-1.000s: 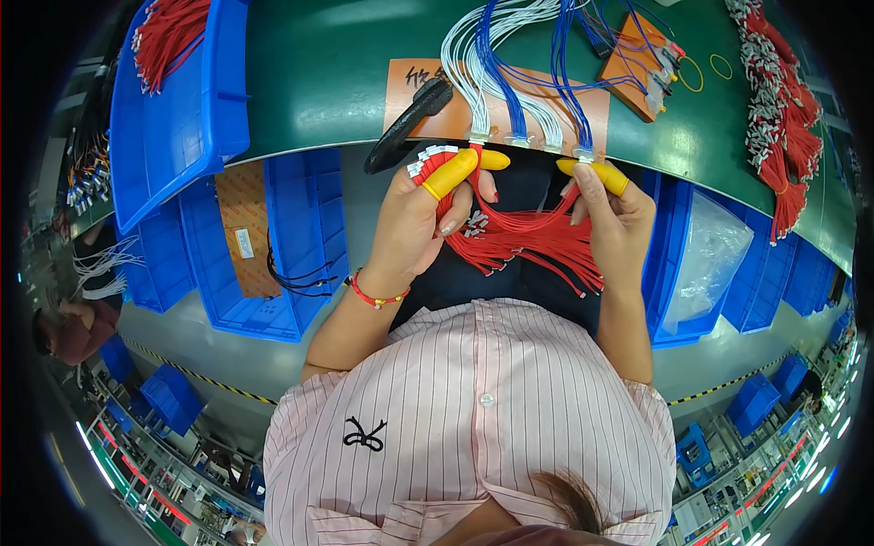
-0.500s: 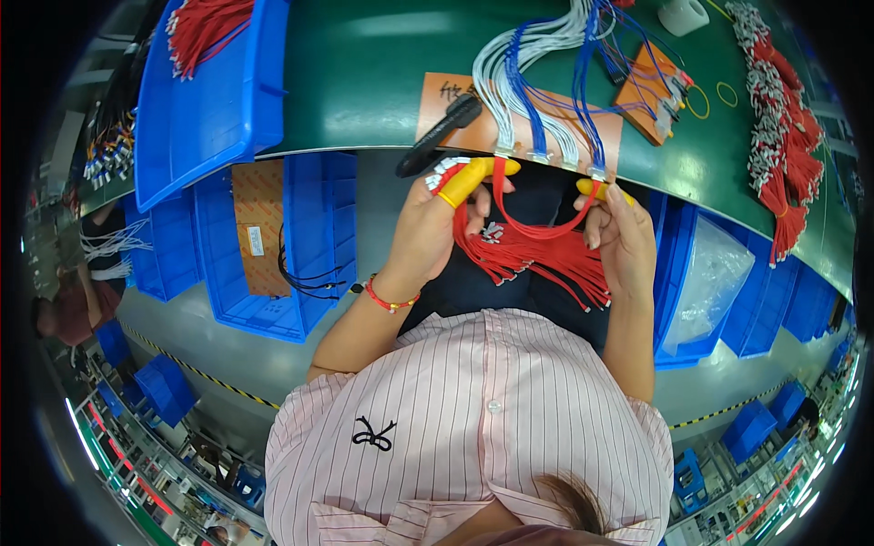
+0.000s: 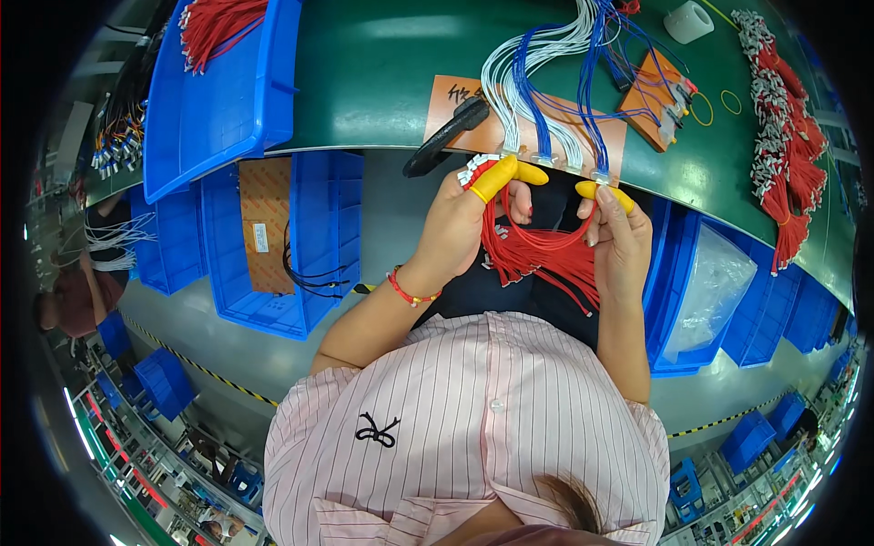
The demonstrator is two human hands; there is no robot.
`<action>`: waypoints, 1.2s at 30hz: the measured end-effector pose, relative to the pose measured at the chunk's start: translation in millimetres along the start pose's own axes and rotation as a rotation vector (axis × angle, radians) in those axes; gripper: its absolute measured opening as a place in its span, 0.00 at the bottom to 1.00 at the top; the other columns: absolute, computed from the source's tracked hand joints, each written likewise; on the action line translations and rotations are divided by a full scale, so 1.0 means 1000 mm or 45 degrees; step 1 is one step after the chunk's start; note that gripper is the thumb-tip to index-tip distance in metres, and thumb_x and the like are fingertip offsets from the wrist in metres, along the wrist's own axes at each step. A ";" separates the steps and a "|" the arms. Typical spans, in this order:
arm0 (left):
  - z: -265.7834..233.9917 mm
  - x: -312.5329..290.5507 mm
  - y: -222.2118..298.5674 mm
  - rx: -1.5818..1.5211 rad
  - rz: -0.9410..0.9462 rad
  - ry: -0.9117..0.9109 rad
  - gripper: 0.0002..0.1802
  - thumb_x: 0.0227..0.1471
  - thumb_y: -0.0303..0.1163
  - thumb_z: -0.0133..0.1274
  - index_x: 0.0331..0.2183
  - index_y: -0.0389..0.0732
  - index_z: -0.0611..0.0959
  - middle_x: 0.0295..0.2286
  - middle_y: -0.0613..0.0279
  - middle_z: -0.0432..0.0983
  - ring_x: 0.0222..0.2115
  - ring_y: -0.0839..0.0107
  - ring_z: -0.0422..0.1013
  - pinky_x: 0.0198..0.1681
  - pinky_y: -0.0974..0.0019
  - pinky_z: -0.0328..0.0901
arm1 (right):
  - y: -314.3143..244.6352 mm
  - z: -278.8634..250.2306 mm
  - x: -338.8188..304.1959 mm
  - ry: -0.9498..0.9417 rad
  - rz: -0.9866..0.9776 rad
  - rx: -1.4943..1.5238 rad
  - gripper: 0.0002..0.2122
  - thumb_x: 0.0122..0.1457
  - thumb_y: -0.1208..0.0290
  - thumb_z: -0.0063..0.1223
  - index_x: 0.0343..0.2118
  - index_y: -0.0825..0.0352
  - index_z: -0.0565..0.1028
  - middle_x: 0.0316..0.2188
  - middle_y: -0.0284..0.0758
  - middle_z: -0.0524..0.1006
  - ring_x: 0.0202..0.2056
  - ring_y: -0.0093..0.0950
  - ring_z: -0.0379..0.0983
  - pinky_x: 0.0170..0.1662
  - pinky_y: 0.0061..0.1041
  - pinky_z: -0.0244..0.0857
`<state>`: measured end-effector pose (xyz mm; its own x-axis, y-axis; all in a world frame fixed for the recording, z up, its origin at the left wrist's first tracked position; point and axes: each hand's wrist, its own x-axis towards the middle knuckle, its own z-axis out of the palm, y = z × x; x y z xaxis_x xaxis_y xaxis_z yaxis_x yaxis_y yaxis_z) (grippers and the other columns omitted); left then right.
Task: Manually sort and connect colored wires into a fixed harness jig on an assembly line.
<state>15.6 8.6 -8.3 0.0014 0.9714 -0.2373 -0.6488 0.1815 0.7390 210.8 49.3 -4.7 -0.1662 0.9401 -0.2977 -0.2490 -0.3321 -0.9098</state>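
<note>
My left hand [image 3: 455,227], with yellow finger cots on its thumb and a finger, grips several red cables whose white plugs [image 3: 478,167] stick out past the thumb. Its fingertips press at a clear connector on the table edge, below white wires [image 3: 496,82]. Another clear connector, under blue wires [image 3: 590,118], is pinched by my right hand [image 3: 624,241], which also wears yellow cots. Between the hands sags a loop of red cable [image 3: 546,244]; its ends are partly hidden by my fingers. More red cables [image 3: 560,273] hang over my lap.
An orange board [image 3: 446,100] with a black-handled tool [image 3: 446,136] lies at the table edge. Farther right are an orange block [image 3: 651,109], a white roll [image 3: 688,22] and bundled red cables [image 3: 783,164]. A blue bin [image 3: 214,109] stands left; other blue bins sit below.
The red cable between my hands has turned from a flat, wide band to a narrower loop. My left hand has shifted slightly right in view.
</note>
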 end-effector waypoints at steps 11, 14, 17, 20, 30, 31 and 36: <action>0.012 -0.002 -0.004 -0.104 0.048 0.165 0.16 0.63 0.33 0.43 0.35 0.29 0.79 0.19 0.64 0.70 0.16 0.80 0.63 0.22 0.73 0.62 | 0.002 -0.001 -0.002 0.016 -0.021 0.016 0.10 0.61 0.68 0.54 0.36 0.73 0.78 0.23 0.36 0.77 0.18 0.14 0.64 0.21 0.12 0.55; 0.011 -0.003 -0.001 -0.164 -0.008 0.174 0.16 0.63 0.33 0.43 0.35 0.28 0.78 0.19 0.64 0.70 0.15 0.80 0.62 0.22 0.73 0.61 | 0.004 0.002 -0.002 0.036 -0.001 0.033 0.10 0.61 0.69 0.54 0.36 0.72 0.78 0.23 0.35 0.77 0.18 0.14 0.64 0.21 0.12 0.55; 0.007 -0.002 0.004 -0.142 -0.071 0.144 0.16 0.63 0.33 0.44 0.36 0.28 0.78 0.19 0.65 0.69 0.15 0.81 0.61 0.21 0.74 0.61 | 0.002 0.006 -0.002 0.027 0.026 0.127 0.10 0.61 0.69 0.53 0.36 0.73 0.78 0.23 0.35 0.77 0.18 0.14 0.63 0.21 0.12 0.54; 0.004 0.000 0.005 -0.114 -0.103 0.094 0.16 0.63 0.33 0.44 0.37 0.28 0.78 0.19 0.65 0.69 0.15 0.82 0.61 0.21 0.75 0.60 | 0.005 0.006 -0.002 0.015 0.054 0.278 0.11 0.62 0.68 0.52 0.37 0.73 0.78 0.23 0.35 0.77 0.18 0.14 0.63 0.21 0.11 0.53; -0.004 0.000 0.008 -0.071 -0.130 0.014 0.17 0.64 0.34 0.42 0.42 0.29 0.77 0.22 0.65 0.70 0.18 0.83 0.61 0.22 0.76 0.60 | -0.002 0.002 -0.007 -0.031 0.014 -0.237 0.16 0.65 0.63 0.47 0.41 0.74 0.77 0.28 0.33 0.78 0.23 0.14 0.65 0.29 0.16 0.60; -0.004 0.000 0.008 -0.081 -0.132 0.018 0.17 0.64 0.33 0.42 0.44 0.29 0.78 0.22 0.66 0.70 0.18 0.83 0.61 0.22 0.77 0.59 | -0.002 0.003 -0.007 -0.041 0.012 -0.185 0.16 0.66 0.63 0.47 0.40 0.74 0.77 0.27 0.33 0.78 0.23 0.14 0.65 0.29 0.15 0.60; -0.004 0.000 0.007 -0.137 -0.145 0.017 0.16 0.64 0.33 0.41 0.44 0.31 0.78 0.22 0.67 0.68 0.18 0.85 0.56 0.20 0.79 0.54 | 0.001 0.010 -0.002 -0.066 0.005 0.026 0.15 0.66 0.65 0.46 0.38 0.73 0.78 0.25 0.33 0.77 0.22 0.14 0.64 0.28 0.14 0.59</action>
<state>8.3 9.3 -5.3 0.0700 0.9432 -0.3247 -0.7229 0.2723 0.6351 201.5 46.3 -1.6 -0.2163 0.9336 -0.2857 -0.2676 -0.3381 -0.9022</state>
